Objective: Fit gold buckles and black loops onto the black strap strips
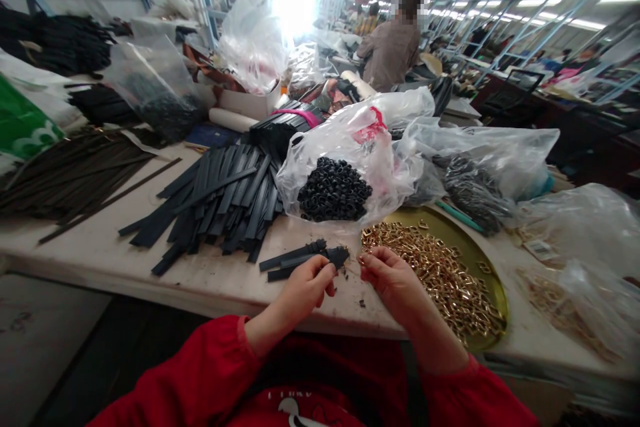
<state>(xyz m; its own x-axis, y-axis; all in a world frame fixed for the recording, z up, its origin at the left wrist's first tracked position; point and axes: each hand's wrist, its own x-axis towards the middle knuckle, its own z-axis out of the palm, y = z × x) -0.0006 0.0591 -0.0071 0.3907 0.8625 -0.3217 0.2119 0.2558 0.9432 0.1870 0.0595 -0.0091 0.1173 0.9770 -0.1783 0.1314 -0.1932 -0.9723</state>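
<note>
My left hand [311,280] is closed in a pinch on a black strap, whose dark tip [339,255] sticks out past the fingers. Beside it, a few black straps with loops near their ends [287,259] lie on the table. My right hand [393,277], at the left edge of a round gold tray [493,273], pinches what looks like a small gold buckle, mostly hidden by the fingertips. Many gold buckles [440,273] are heaped in that tray. Just beyond my hands, small black loops [335,190] fill an opened clear plastic bag [395,180].
A pile of black straps [225,197] spreads left of the bag, with long dark brown strips [75,177] farther left. Plastic bags [580,280] crowd the right side. A teal pen-like tool [459,215] rests by the tray. Another person [393,50] sits farther back.
</note>
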